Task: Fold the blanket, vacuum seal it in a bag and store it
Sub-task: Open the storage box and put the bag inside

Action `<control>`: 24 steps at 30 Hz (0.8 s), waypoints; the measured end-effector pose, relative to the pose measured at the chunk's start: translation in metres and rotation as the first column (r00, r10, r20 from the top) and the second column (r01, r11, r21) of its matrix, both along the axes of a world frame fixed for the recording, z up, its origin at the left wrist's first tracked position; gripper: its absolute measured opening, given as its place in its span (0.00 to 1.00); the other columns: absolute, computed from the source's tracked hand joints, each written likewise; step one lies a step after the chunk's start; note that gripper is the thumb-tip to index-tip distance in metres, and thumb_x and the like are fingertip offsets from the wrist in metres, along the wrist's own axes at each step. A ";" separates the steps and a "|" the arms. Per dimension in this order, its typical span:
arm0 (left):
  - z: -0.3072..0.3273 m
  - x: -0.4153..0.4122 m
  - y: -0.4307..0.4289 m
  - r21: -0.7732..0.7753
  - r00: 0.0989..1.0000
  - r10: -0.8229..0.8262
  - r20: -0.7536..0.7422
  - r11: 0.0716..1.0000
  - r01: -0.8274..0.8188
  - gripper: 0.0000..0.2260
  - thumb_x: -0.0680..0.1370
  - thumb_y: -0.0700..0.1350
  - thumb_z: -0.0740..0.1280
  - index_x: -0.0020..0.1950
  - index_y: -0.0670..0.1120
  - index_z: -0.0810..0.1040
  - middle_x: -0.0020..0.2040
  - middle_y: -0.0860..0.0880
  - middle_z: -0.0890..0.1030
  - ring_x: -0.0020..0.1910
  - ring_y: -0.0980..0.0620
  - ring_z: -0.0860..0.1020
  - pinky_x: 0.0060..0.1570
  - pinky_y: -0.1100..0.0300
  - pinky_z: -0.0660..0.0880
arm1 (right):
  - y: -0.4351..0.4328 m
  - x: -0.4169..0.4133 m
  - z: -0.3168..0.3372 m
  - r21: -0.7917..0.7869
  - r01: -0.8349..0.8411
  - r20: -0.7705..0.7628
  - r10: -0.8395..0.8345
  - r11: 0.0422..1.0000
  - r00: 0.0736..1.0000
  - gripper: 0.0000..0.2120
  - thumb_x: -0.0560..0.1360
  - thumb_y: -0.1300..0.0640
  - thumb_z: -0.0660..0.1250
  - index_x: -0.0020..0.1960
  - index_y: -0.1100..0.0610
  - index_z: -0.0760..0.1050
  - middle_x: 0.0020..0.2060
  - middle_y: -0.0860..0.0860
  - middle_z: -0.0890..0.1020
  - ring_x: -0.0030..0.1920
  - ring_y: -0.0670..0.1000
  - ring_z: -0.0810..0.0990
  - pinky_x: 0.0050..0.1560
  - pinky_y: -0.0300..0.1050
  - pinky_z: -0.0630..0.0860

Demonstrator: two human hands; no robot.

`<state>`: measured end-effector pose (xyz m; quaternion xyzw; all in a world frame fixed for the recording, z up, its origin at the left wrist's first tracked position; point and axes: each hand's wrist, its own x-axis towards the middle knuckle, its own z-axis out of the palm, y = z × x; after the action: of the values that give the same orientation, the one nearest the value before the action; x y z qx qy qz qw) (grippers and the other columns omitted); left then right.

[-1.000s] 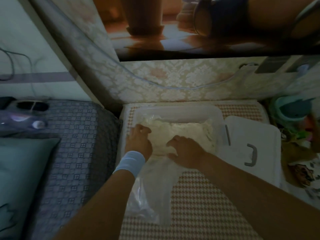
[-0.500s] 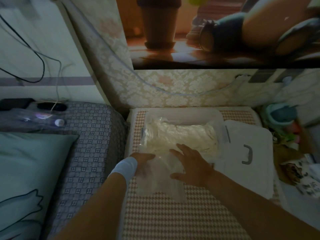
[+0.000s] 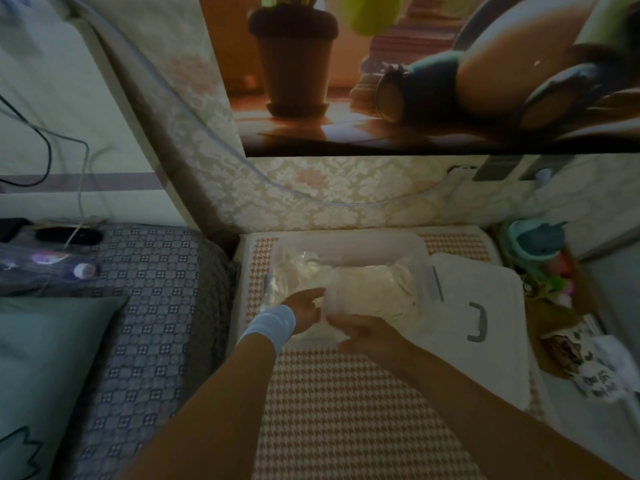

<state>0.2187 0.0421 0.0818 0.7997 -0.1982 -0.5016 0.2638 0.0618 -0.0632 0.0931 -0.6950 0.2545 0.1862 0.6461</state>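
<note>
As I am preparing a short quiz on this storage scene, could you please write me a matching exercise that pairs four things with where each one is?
Things:
1. clear plastic storage box
2. flat white lid with a grey handle
3. white cloth wristband
4. teal pillow

Places:
A. worn just behind the left hand
B. on the grey patterned bedspread, at the picture's left edge
C. lying off the box, beside it on the right
D. holding the bagged cream blanket

Pairs: 1-D, 2-C, 3-A, 4-B
</note>
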 end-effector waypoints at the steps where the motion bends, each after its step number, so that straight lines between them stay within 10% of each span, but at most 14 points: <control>1: -0.004 0.003 -0.003 0.000 0.998 -0.046 0.053 0.999 0.046 0.24 0.80 0.35 0.59 0.76 0.46 0.63 0.70 0.46 0.70 0.66 0.47 0.71 0.58 0.66 0.69 | 0.004 0.007 -0.005 -0.096 -0.057 0.041 0.061 0.994 0.997 0.29 0.76 0.53 0.71 0.75 0.48 0.66 0.71 0.41 0.67 0.73 0.44 0.65 0.73 0.46 0.64; 3: -0.011 0.007 -0.005 0.016 0.988 -0.080 0.135 0.997 0.078 0.24 0.81 0.35 0.58 0.76 0.45 0.61 0.73 0.45 0.67 0.71 0.47 0.67 0.64 0.64 0.64 | 0.009 0.013 -0.020 -0.452 -0.258 -0.022 0.279 0.854 0.960 0.34 0.80 0.42 0.61 0.80 0.44 0.48 0.73 0.36 0.55 0.75 0.40 0.51 0.78 0.52 0.47; 6: -0.027 0.012 -0.005 0.035 0.968 -0.028 0.251 0.999 0.020 0.25 0.79 0.39 0.63 0.74 0.51 0.60 0.72 0.48 0.68 0.69 0.47 0.69 0.66 0.58 0.67 | 0.004 0.017 -0.054 -0.810 -0.428 -0.207 0.488 0.401 0.848 0.30 0.81 0.40 0.39 0.79 0.44 0.34 0.80 0.42 0.45 0.80 0.47 0.41 0.74 0.67 0.33; 8: -0.035 0.012 -0.001 0.144 0.925 -0.159 0.346 0.983 0.115 0.34 0.76 0.46 0.69 0.76 0.53 0.55 0.74 0.49 0.64 0.71 0.46 0.66 0.67 0.55 0.67 | -0.003 0.030 -0.067 -0.764 -0.494 -0.269 0.491 0.415 0.829 0.27 0.84 0.46 0.42 0.80 0.45 0.35 0.80 0.43 0.44 0.80 0.49 0.40 0.75 0.68 0.37; 12: -0.055 0.007 0.008 0.565 0.536 -0.704 0.466 0.703 0.432 0.47 0.73 0.60 0.67 0.78 0.53 0.36 0.78 0.46 0.38 0.77 0.44 0.42 0.75 0.50 0.41 | -0.025 0.056 -0.087 -0.598 -0.663 -0.378 0.571 0.451 0.729 0.34 0.83 0.49 0.58 0.80 0.44 0.41 0.80 0.42 0.43 0.80 0.49 0.44 0.77 0.62 0.48; 15: -0.073 0.009 0.004 0.636 0.532 -0.771 0.350 0.612 0.470 0.44 0.74 0.62 0.63 0.77 0.54 0.34 0.78 0.45 0.35 0.77 0.44 0.36 0.74 0.49 0.37 | -0.045 0.071 -0.112 -0.435 -0.728 -0.410 0.604 0.530 0.684 0.40 0.78 0.43 0.67 0.80 0.41 0.45 0.80 0.47 0.42 0.80 0.53 0.46 0.76 0.61 0.55; 20: -0.099 0.027 -0.019 0.633 0.527 -0.826 0.199 0.519 0.575 0.34 0.79 0.56 0.54 0.78 0.52 0.38 0.79 0.45 0.39 0.78 0.46 0.40 0.76 0.50 0.41 | -0.055 0.087 -0.148 -0.499 -0.833 -0.450 0.750 0.239 0.485 0.31 0.85 0.46 0.52 0.81 0.50 0.40 0.80 0.53 0.42 0.79 0.60 0.40 0.77 0.54 0.40; 24: -0.123 0.029 -0.032 0.637 0.559 -0.821 0.114 0.492 0.593 0.30 0.81 0.50 0.52 0.79 0.50 0.39 0.79 0.44 0.40 0.78 0.47 0.41 0.75 0.50 0.42 | -0.052 0.081 -0.193 -0.538 -0.804 -0.471 0.702 0.251 0.534 0.30 0.83 0.42 0.52 0.80 0.41 0.43 0.80 0.53 0.43 0.80 0.55 0.40 0.78 0.57 0.43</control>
<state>0.2479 0.0102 -0.0414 0.7635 -0.4197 -0.4213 -0.2518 0.1425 -0.1152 -0.1000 -0.9038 -0.0170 0.4049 0.1377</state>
